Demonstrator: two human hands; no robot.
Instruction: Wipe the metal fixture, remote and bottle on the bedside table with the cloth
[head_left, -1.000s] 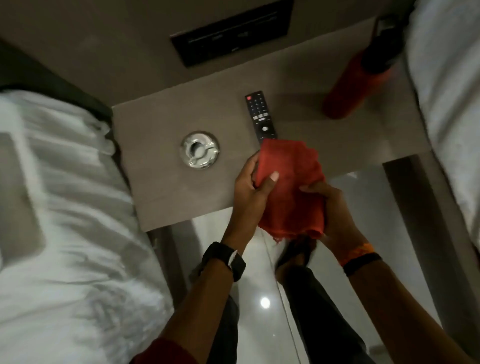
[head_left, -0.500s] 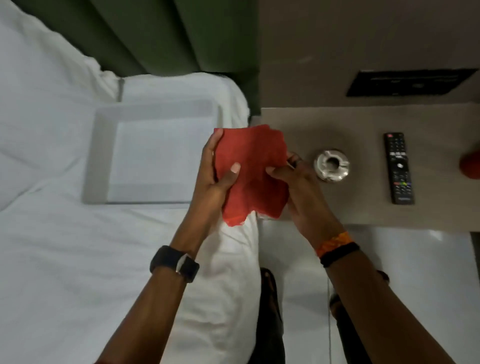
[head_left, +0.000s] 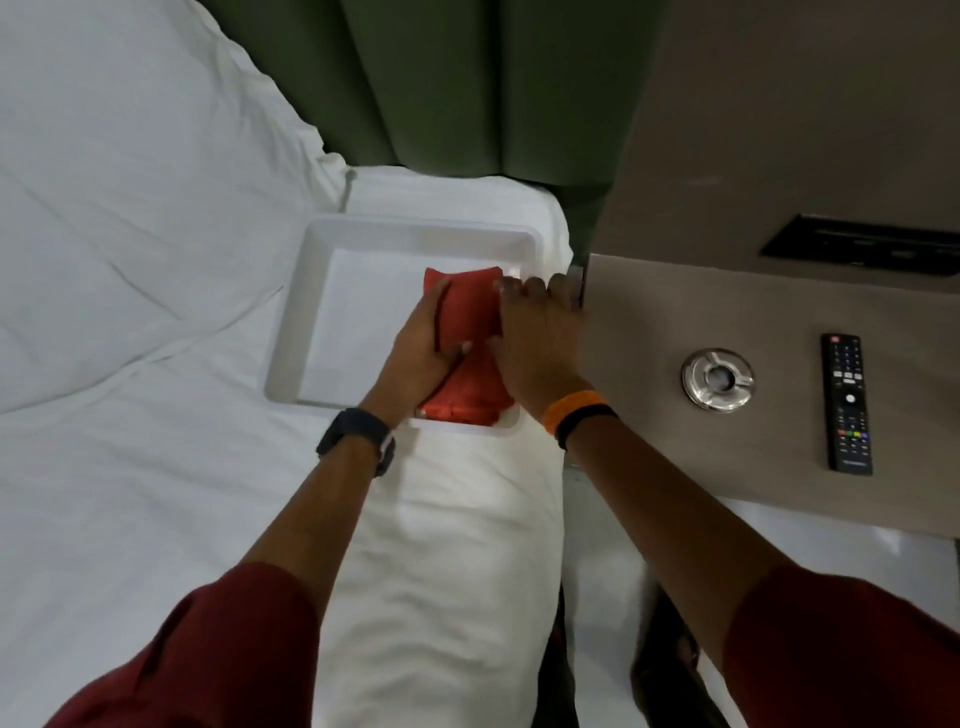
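Note:
A folded red cloth (head_left: 470, 312) lies in the right part of a white tray (head_left: 415, 228) on the bed. My left hand (head_left: 421, 348) grips its left side, thumb on top. My right hand (head_left: 537, 338) lies flat on its right side, fingers spread over the tray's right rim. On the bedside table (head_left: 649, 322) to the right sit the round metal fixture (head_left: 718, 380) and, further right, the black remote (head_left: 848, 402). The bottle is out of view.
White bedding (head_left: 130, 260) fills the left, with a pillow (head_left: 441, 545) under my arms. A green padded headboard (head_left: 467, 78) is behind. A black switch panel (head_left: 862, 252) is set in the wall above the table. Glossy floor (head_left: 623, 582) lies below.
The view swung left from the table to the bed. Both hands carried the red cloth from beside the metal fixture down into the white tray, where it now lies folded.

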